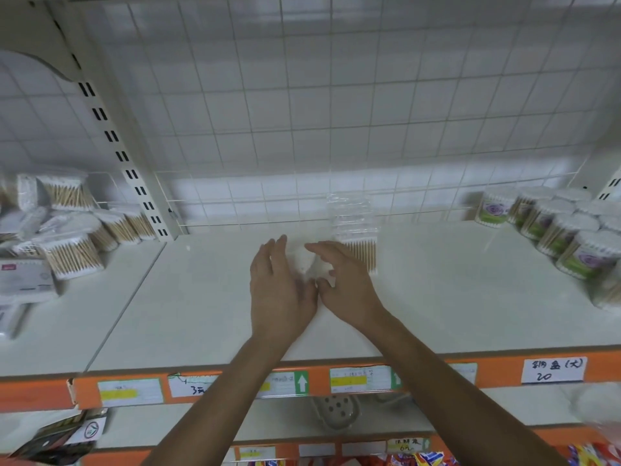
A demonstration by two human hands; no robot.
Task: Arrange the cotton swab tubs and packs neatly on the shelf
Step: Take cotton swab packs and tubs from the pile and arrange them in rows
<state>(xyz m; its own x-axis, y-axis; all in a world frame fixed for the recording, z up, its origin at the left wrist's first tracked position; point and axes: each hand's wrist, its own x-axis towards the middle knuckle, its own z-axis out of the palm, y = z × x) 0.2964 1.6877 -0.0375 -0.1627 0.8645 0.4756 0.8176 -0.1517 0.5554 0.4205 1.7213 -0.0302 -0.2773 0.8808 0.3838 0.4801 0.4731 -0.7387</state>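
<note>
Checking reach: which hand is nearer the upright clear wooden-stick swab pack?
Right. The right hand lies just before the clear wooden-stick swab pack; the left hand sits farther left.

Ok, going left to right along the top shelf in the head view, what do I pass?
Jumbled swab packs → slotted upright → left hand → right hand → labelled swab tubs.

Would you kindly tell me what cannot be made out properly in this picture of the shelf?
Head view:
- The white thing between the hands: blurred and largely covered by the left hand and right hand; tub or pack, gripped or not, unclear.
- The price labels on the shelf edge: print too small and blurred.
- The tubs at right: row cut off by the picture's edge.
- The packs at left: blurred, pile cut off by the edge.
</note>
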